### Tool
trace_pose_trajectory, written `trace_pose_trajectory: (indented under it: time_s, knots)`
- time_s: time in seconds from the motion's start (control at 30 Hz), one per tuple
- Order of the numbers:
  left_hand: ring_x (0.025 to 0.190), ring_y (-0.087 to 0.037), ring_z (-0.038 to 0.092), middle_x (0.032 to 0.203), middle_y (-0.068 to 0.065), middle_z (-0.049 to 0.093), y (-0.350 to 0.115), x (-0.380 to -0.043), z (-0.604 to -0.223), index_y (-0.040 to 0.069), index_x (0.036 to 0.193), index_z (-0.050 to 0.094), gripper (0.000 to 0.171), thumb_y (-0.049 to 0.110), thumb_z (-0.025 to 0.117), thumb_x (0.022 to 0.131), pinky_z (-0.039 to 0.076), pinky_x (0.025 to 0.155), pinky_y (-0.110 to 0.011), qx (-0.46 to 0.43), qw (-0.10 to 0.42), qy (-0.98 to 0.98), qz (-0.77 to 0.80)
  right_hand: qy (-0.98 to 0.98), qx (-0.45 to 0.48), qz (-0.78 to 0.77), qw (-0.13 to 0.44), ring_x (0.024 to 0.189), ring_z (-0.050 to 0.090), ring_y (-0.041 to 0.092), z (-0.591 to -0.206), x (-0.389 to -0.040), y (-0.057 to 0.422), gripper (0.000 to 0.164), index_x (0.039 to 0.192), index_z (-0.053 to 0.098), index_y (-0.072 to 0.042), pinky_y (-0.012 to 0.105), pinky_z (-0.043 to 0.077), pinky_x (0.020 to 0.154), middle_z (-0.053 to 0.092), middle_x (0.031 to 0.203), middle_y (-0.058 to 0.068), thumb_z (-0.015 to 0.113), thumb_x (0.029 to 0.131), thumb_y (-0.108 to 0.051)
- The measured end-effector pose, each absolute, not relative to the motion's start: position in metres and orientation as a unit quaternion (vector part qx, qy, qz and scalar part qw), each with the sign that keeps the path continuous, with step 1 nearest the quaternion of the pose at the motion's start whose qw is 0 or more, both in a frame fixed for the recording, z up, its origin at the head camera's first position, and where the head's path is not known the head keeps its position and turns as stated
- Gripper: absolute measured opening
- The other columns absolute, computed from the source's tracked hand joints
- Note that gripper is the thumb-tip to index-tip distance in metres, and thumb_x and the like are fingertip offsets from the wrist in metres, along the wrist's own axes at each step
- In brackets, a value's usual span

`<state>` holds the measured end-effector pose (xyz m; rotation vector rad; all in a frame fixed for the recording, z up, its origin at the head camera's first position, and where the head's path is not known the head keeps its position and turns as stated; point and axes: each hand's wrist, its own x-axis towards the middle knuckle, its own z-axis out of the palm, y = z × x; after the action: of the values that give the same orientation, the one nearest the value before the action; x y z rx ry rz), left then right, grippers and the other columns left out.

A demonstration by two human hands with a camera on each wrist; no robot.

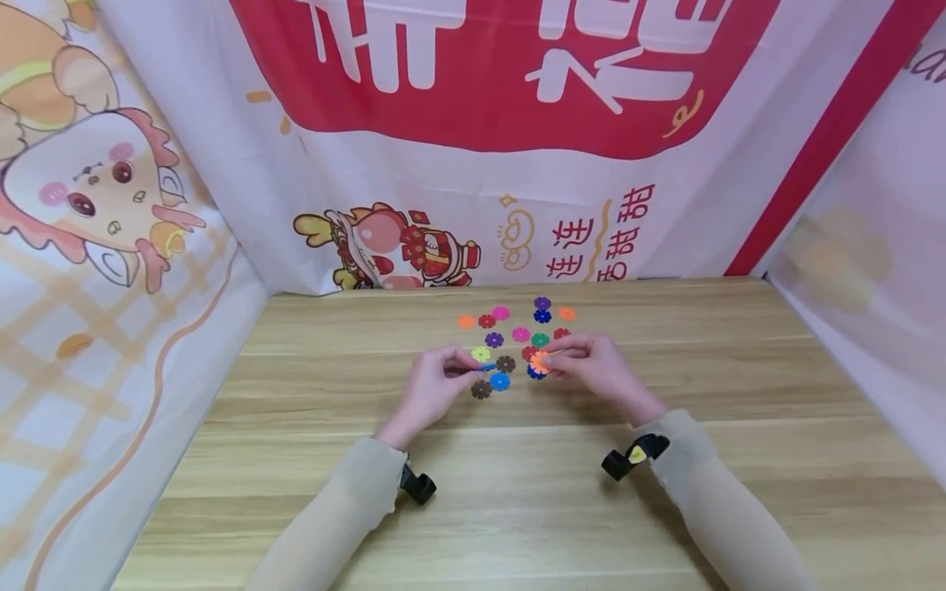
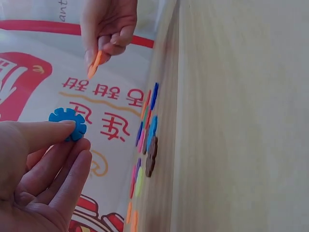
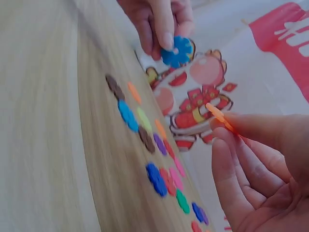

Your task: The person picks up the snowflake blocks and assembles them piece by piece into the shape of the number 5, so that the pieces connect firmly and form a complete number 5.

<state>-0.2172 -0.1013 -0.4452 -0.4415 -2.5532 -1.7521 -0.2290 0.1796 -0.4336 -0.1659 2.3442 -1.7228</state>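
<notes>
Between thumb and fingers my left hand [image 1: 436, 382] pinches a blue notched plastic disc [image 2: 67, 123], a snowflake-shaped building piece. My right hand [image 1: 591, 365] pinches an orange disc [image 1: 540, 362] of the same kind, seen edge-on in the right wrist view. Both hands hover over a loose spread of such discs, with the two held pieces apart from each other. Under and beside the left hand lie a brown disc [image 1: 482, 390], a light blue disc [image 1: 500, 381] and a yellow-green disc [image 1: 481, 354]. A dark blue disc [image 3: 156, 179] lies below the right hand, partly covered in the head view.
More discs lie farther back, among them a purple one [image 1: 543, 303], a pink one [image 1: 501, 313], a green one [image 1: 540, 340] and an orange one [image 1: 466, 322]. The wooden table [image 1: 510, 501] ends at a printed cloth backdrop [image 1: 458, 172]. Cloth walls stand at both sides.
</notes>
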Motion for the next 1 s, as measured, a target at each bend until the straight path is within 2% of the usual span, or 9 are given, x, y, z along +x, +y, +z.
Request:
trace_pose_trajectory:
  time_s: [0.2,0.4,0.53,0.87,1.0]
  knots:
    - [0.083,-0.016,0.072,0.094,0.000,0.075,-0.095,-0.209,-0.443,0.007,0.094,0.075,0.012,-0.001,0.080,0.087,0.059,0.075,-0.029,-0.165,-0.001,-0.809,-0.565,0.780,-0.068,-0.611,0.118,0.098,0.069,0.044,-0.432,-0.221,0.170,0.028,0.115,0.074,-0.004,0.050,0.057,0.086,0.076,0.099,0.011,0.078,0.093,-0.021]
    - [0.083,-0.014,0.071,0.093,0.004,0.074,-0.091,-0.204,-0.442,0.013,0.093,0.074,0.015,0.002,0.081,0.086,0.059,0.075,-0.028,-0.176,-0.006,-0.812,-0.556,0.775,-0.070,-0.617,0.120,0.096,0.069,0.045,-0.435,-0.216,0.162,0.025,0.115,0.074,-0.005,0.050,0.057,0.086,0.076,0.097,0.011,0.076,0.094,-0.019]
    - [0.083,-0.014,0.071,0.093,0.003,0.073,-0.090,-0.201,-0.442,0.012,0.093,0.073,0.017,-0.001,0.080,0.086,0.059,0.075,-0.028,-0.186,-0.002,-0.809,-0.557,0.770,-0.082,-0.620,0.127,0.095,0.069,0.045,-0.436,-0.213,0.158,0.026,0.115,0.075,-0.006,0.051,0.057,0.086,0.076,0.096,0.011,0.077,0.094,-0.021]
    - [0.083,-0.014,0.070,0.091,0.001,0.072,-0.087,-0.198,-0.439,0.003,0.095,0.073,0.013,-0.003,0.080,0.085,0.059,0.076,-0.028,-0.215,0.003,-0.801,-0.559,0.747,-0.082,-0.646,0.136,0.087,0.071,0.036,-0.434,-0.206,0.154,0.025,0.115,0.073,-0.001,0.040,0.060,0.079,0.075,0.096,0.015,0.076,0.092,-0.012]
    - [0.082,-0.014,0.070,0.089,0.002,0.072,-0.087,-0.197,-0.439,0.006,0.092,0.073,0.013,-0.003,0.079,0.085,0.059,0.076,-0.029,-0.226,0.002,-0.796,-0.561,0.744,-0.078,-0.648,0.145,0.087,0.072,0.033,-0.434,-0.204,0.154,0.027,0.116,0.073,-0.001,0.039,0.060,0.079,0.075,0.098,0.015,0.077,0.092,-0.014]
